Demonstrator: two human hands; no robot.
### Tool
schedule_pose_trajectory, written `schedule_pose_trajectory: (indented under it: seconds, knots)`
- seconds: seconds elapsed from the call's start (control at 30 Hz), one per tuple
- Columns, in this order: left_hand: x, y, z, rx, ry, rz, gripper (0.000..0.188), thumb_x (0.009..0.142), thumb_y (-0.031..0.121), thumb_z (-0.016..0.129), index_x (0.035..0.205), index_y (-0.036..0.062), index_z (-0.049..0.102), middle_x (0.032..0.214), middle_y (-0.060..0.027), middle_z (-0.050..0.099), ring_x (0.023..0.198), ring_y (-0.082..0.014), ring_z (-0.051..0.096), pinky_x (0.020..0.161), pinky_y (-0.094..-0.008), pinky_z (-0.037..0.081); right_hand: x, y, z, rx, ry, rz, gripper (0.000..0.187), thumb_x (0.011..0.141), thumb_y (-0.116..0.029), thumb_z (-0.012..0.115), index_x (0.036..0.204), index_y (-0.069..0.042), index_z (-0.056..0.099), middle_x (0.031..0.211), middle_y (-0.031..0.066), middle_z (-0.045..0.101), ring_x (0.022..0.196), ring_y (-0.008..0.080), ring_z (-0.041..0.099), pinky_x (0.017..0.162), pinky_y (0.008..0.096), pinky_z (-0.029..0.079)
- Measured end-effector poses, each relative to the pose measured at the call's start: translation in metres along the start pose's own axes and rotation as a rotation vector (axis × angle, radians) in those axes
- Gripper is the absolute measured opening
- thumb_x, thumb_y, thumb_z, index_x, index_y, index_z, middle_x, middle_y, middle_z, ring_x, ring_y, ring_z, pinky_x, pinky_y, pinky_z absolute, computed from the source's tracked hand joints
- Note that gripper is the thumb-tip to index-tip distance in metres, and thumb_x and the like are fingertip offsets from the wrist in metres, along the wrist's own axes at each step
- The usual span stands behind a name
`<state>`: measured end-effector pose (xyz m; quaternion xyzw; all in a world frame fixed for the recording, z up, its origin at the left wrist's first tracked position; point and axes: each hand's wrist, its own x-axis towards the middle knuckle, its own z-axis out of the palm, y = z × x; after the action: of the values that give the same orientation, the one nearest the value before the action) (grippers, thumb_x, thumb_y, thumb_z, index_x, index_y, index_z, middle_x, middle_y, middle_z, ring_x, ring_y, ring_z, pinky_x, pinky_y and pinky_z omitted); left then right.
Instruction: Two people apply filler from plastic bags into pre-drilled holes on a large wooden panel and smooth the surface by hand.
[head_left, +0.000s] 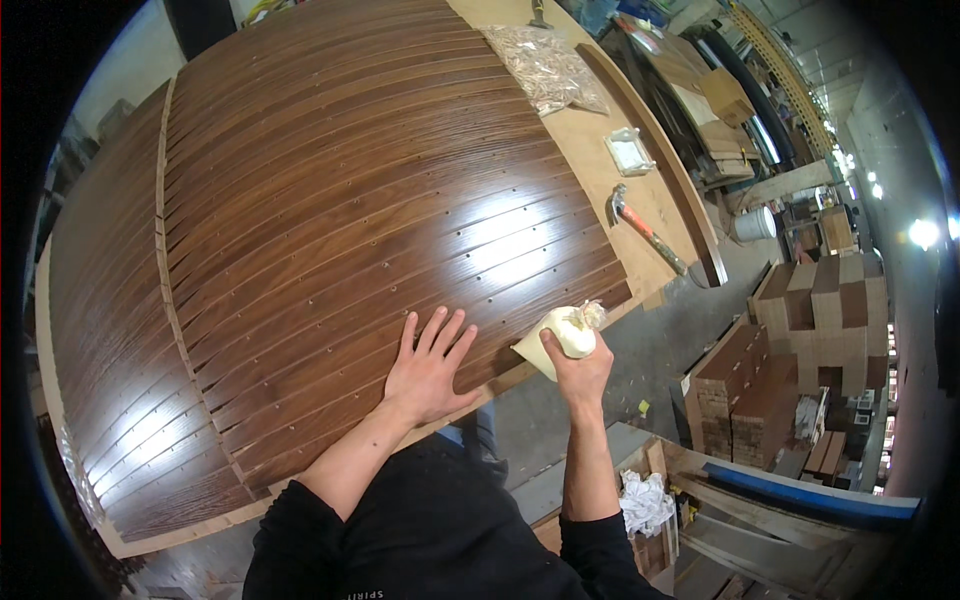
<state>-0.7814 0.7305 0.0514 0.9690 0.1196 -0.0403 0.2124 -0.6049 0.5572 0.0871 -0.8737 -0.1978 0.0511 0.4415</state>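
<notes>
Dark brown wooden slats (340,190), dotted with small round holes in rows, lie side by side over the worktable. My left hand (427,378) rests flat on the slats near the front edge, its fingers spread, holding nothing. Beside it to the right, my right hand (583,375) grips a tied plastic piping bag (545,350) filled with pale cream-coloured paste. The bag's pointed end aims left, low over the slats' near right corner; whether it touches the wood I cannot tell. Its twisted top sticks out above my thumb.
On the table's light wood right margin lie a claw hammer (645,228), a small white tray (629,153) and a clear bag of small wooden pieces (545,68). A long brown strip (660,150) borders them. Stacked brown boards (745,390) and a white bucket (755,224) stand farther right.
</notes>
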Motion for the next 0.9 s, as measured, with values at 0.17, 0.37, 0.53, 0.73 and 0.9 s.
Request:
schedule_pose_trajectory:
  seconds: [0.17,0.37,0.53,0.73,0.9]
  knots:
    - [0.0,0.001,0.0,0.003,-0.002,-0.002,0.097,0.088,0.067,0.064,0.162,0.0122,0.033,0.171,-0.0118,0.022,0.16,-0.0301,0.01,0.129,-0.057,0.001,0.0,-0.009,0.0,-0.025,-0.009,-0.015,0.041,0.077,-0.03,0.092,0.101,-0.001,0.075,0.094,0.0141,0.077,0.086,0.0244,0.076,0.079,0.036,0.058]
    - [0.001,0.0,0.004,-0.007,0.035,0.001,0.097,0.085,0.066,0.067,0.161,0.0133,0.036,0.17,-0.0115,0.025,0.159,-0.0304,0.015,0.128,-0.0602,0.003,-0.001,-0.013,0.003,-0.069,0.0,-0.075,0.04,0.074,-0.029,0.093,0.097,-0.002,0.075,0.093,0.0161,0.077,0.085,0.029,0.075,0.079,0.0371,0.058]
    - [0.0,-0.002,0.001,0.005,-0.023,-0.02,0.098,0.088,0.068,0.063,0.163,0.0129,0.032,0.171,-0.0116,0.021,0.16,-0.0298,0.01,0.129,-0.0571,0.0,-0.002,-0.013,-0.004,-0.055,0.0,-0.055,0.041,0.08,-0.028,0.09,0.106,-0.001,0.074,0.095,0.0122,0.077,0.087,0.0259,0.076,0.081,0.037,0.058]
    - [0.0,-0.001,0.0,0.024,-0.02,0.002,0.098,0.088,0.07,0.061,0.163,0.0127,0.031,0.171,-0.0121,0.021,0.16,-0.0306,0.011,0.128,-0.058,0.001,0.004,-0.004,-0.056,1.605,-0.306,0.256,0.062,0.101,-0.062,0.052,0.141,-0.015,0.056,0.137,0.0122,0.062,0.122,0.0316,0.063,0.097,0.0567,0.055]
    - [0.001,-0.002,0.004,0.016,-0.004,0.0,0.099,0.088,0.07,0.062,0.162,0.0122,0.032,0.171,-0.0132,0.022,0.16,-0.0319,0.011,0.128,-0.0593,0.001,-0.005,-0.052,-0.037,1.69,-0.135,0.263,0.068,0.097,-0.062,0.059,0.152,-0.024,0.046,0.145,0.0105,0.057,0.131,0.0344,0.058,0.088,0.0552,0.058]
